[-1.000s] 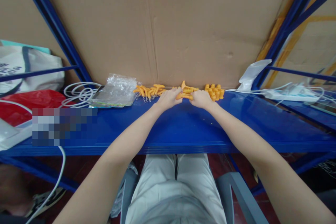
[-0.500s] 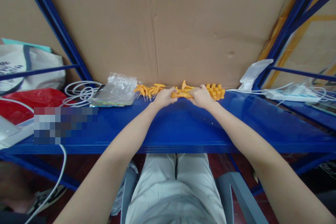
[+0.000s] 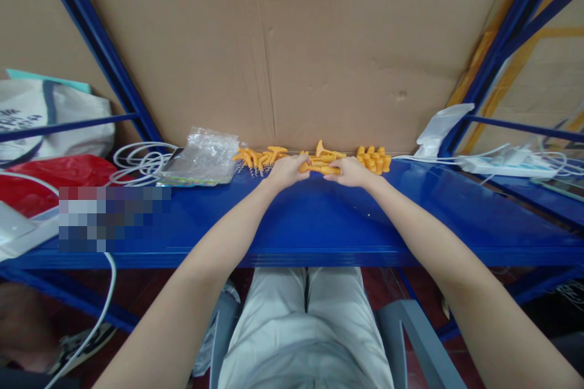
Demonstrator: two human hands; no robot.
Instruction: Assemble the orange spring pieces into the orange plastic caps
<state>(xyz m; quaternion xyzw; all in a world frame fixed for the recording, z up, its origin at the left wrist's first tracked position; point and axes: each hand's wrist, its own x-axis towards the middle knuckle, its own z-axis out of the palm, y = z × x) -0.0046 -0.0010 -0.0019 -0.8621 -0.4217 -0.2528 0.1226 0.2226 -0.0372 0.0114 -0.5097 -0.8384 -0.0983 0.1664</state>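
Holding, both hands: one narrow orange piece [image 3: 325, 169], which I take as the centre of the dial; whether it is a single part or two fitted together, I cannot tell. Left hand [image 3: 286, 171]: fingers closed about its 9 o'clock end. Right hand [image 3: 353, 171]: fingers closed about its 3 o'clock end. At 12, just behind the grip, I list loose orange handles [image 3: 320, 149], one raised. At 9, beside the left hand: a row of orange T-handles with metal spirals [image 3: 258, 160]. Farther along 9: a clear plastic packet [image 3: 205, 159], then coiled white cable [image 3: 139, 164], then a red bag [image 3: 68, 177]. At 3, beside the right hand: a block of orange knobbed pieces [image 3: 373, 160]; farther out, a white power strip [image 3: 506, 163] with cables. At 6: the bare blue surface [image 3: 314, 219]. At 12, rising behind everything: a brown cardboard panel [image 3: 319, 55].
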